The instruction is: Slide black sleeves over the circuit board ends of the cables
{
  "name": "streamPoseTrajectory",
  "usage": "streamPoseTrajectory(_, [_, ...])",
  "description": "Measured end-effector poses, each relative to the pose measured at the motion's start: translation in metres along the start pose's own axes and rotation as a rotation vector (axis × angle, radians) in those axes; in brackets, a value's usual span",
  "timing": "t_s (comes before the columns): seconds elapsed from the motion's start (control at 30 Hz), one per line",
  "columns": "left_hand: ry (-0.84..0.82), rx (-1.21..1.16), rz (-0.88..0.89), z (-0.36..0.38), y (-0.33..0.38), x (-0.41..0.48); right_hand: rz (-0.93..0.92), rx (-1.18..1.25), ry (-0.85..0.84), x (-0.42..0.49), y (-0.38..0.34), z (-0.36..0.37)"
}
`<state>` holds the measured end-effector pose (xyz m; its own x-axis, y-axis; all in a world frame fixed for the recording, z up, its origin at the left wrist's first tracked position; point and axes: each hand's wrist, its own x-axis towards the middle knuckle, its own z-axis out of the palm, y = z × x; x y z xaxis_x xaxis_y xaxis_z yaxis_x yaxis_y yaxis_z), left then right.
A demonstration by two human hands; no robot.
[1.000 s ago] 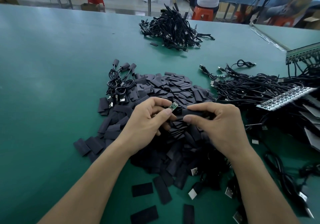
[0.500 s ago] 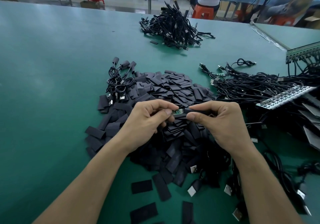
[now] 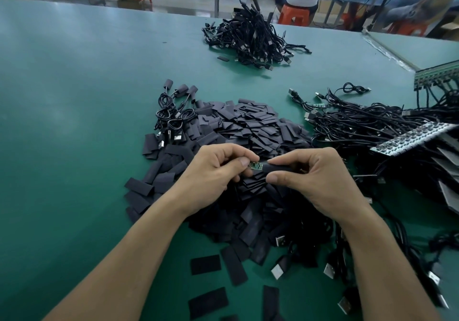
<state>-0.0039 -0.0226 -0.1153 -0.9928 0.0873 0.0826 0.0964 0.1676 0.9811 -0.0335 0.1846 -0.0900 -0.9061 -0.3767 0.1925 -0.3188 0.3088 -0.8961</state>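
Both hands have closed the gap between them over the near half of the heap of loose sleeves (image 3: 248, 122). A second ago the circuit board (image 3: 255, 165) was tipped upward, clear of the sleeve. Now it lies level and its right end meets the mouth of the black sleeve (image 3: 278, 168).

The left hand (image 3: 216, 174) is curled, with thumb and forefinger pinching the board's left end. The remaining fingers are folded under, and the cable that should trail from the board is hidden beneath them. The right hand (image 3: 315, 181) is curled too. It grips the sleeve along its length between the thumb below and the fingers above, with the open end aimed left at the board.

Most of the green board shows between the two sets of fingertips, so the sleeve has at best only begun to swallow it. How far the tip is inside cannot be told. I judge this as the alignment being done and the actual slide just starting.

The next move likely calls for keeping the sleeve mouth rounded rather than squashed flat, or the board's corners could catch on the lip.

At the heap's far left edge lie a few sleeved cables (image 3: 178, 102), apparently finished. To the heap's right a tangle of bare cables (image 3: 360, 124) waits on the green table (image 3: 74, 97), so plenty of the job remains.
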Motion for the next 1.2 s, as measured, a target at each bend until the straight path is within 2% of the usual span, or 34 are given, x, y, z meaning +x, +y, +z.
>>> streamPoseTrajectory(0.3, [-0.053,-0.055,0.027,0.002,0.002,-0.001,-0.049,-0.022,-0.023,0.0,0.001,0.011])
streamPoseTrajectory(0.57, [0.079,-0.082,0.004,0.0,0.001,-0.001,-0.057,-0.086,0.045,0.001,0.003,0.013])
streamPoseTrajectory(0.73, [0.079,-0.176,-0.057,-0.002,0.004,-0.001,-0.092,-0.108,0.066,0.0,0.003,0.013])
streamPoseTrajectory(0.93, [0.058,-0.17,-0.087,-0.003,0.005,-0.002,-0.128,-0.148,0.09,0.001,0.004,0.014])
streamPoseTrajectory(1.2, [0.013,-0.194,-0.089,-0.005,0.006,-0.003,-0.174,-0.116,0.009,0.001,0.003,0.016])
